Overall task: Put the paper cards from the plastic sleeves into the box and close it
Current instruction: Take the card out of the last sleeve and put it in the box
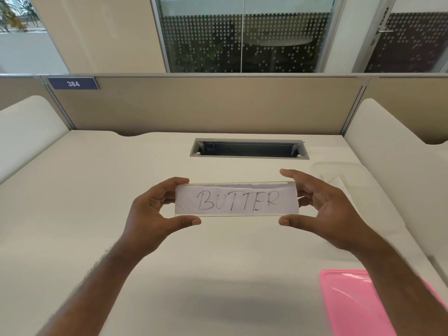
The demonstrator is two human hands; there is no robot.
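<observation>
A clear plastic sleeve [236, 184] is held up above the middle of the desk, with a white paper card [236, 200] marked "BUTTER" inside it. My left hand [155, 214] pinches its left end between thumb and fingers. My right hand [322, 209] pinches its right end the same way. A clear plastic box [337, 175] lies on the desk behind my right hand, partly hidden by it. A pink lid [351, 301] lies flat at the lower right, partly under my right forearm.
The white desk [121, 202] has an open cable slot [248, 148] at the back centre. A beige partition [206, 105] closes the far edge, and white side panels [26, 127] stand at left and right.
</observation>
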